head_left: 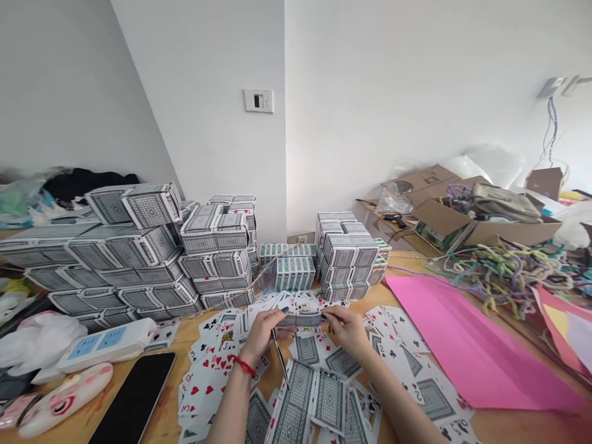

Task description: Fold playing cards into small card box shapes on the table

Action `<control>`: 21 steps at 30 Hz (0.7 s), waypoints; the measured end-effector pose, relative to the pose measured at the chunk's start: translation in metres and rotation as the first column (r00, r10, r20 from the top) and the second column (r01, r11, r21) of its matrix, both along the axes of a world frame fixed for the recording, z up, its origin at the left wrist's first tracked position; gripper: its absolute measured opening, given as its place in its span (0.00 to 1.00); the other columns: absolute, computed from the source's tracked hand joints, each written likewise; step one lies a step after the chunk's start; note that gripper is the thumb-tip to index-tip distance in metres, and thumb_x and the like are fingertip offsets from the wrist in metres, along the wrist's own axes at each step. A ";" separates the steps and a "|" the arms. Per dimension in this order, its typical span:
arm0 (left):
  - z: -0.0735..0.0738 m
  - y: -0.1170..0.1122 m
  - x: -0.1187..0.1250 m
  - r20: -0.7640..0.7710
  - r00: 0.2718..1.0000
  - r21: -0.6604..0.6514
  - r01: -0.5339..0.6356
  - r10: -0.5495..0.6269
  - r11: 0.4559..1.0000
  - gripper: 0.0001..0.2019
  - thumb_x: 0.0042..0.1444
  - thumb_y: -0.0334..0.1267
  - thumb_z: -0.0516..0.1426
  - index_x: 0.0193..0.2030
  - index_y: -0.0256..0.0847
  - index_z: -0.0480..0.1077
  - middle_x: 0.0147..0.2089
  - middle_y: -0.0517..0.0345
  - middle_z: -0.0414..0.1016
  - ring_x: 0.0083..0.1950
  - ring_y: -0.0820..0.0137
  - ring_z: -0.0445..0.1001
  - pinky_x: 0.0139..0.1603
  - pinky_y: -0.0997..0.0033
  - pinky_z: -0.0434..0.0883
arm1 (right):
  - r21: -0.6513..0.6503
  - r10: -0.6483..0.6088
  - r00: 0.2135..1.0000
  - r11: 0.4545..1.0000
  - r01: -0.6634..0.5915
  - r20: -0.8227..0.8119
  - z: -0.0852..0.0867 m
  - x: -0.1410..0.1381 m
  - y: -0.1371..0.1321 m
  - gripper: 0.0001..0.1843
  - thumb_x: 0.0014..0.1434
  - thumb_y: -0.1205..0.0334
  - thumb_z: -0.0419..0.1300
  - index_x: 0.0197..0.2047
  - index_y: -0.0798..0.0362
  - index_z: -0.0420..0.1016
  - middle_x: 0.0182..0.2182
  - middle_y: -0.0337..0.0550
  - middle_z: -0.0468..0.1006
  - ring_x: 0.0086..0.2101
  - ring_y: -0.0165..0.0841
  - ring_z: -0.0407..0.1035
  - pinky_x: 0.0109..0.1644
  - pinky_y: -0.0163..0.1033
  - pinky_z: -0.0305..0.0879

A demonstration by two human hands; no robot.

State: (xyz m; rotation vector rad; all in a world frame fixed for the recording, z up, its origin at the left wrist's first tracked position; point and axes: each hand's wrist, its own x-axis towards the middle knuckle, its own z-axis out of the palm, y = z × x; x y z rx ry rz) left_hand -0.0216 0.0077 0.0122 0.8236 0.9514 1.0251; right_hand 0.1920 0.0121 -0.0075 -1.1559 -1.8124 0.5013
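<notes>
My left hand (264, 333) and my right hand (346, 329) both grip a stack of playing cards (300, 319), one at each end, just above the wooden table (180, 345). A red string band circles my left wrist. Loose playing cards (324, 394) lie spread under and around my hands, some face up, some showing the grey patterned back. Stacks of boxed card decks (152, 259) stand behind the hands on the left, and another stack (349, 256) stands just right of centre.
A black phone (136, 398), a white power strip (108, 343) and a pink and white mask (60, 401) lie at the left front. Pink paper sheets (467, 345) cover the right side. Coloured cords (504, 271) and open cardboard boxes (481, 222) fill the back right.
</notes>
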 end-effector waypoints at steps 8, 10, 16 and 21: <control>0.002 -0.001 0.000 0.024 1.000 -0.009 -0.002 0.003 1.000 0.11 0.39 0.42 0.61 0.23 0.37 0.68 0.25 0.57 0.72 0.33 0.61 0.75 0.30 0.68 0.71 | -0.065 0.022 0.989 0.997 -0.032 -0.146 -0.001 -0.003 0.002 0.09 0.51 0.57 0.56 0.27 0.53 0.71 0.23 0.43 0.73 0.27 0.33 0.66 0.31 0.37 0.64; 0.002 -0.001 0.000 0.025 1.000 -0.021 -0.005 0.005 1.000 0.11 0.39 0.42 0.61 0.22 0.37 0.66 0.23 0.59 0.71 0.33 0.60 0.75 0.29 0.67 0.71 | -0.149 0.006 0.970 0.988 -0.044 -0.245 -0.005 -0.005 0.004 0.10 0.50 0.55 0.58 0.25 0.53 0.69 0.21 0.41 0.72 0.24 0.32 0.66 0.27 0.35 0.64; 0.004 -0.001 0.001 0.015 1.000 -0.039 -0.002 0.003 0.999 0.11 0.39 0.42 0.61 0.20 0.37 0.65 0.23 0.62 0.68 0.31 0.62 0.75 0.29 0.68 0.70 | -0.217 0.011 0.901 0.969 -0.116 -0.433 -0.008 -0.007 0.005 0.14 0.46 0.53 0.60 0.22 0.53 0.64 0.22 0.41 0.72 0.24 0.32 0.67 0.27 0.35 0.66; 0.002 -0.001 0.001 0.037 0.999 -0.022 0.018 -0.017 1.000 0.11 0.40 0.41 0.61 0.21 0.37 0.65 0.23 0.62 0.68 0.31 0.63 0.75 0.29 0.70 0.70 | -0.240 -0.013 0.899 0.965 -0.103 -0.438 -0.012 -0.005 0.007 0.15 0.46 0.51 0.60 0.20 0.52 0.61 0.21 0.41 0.72 0.24 0.32 0.67 0.26 0.36 0.65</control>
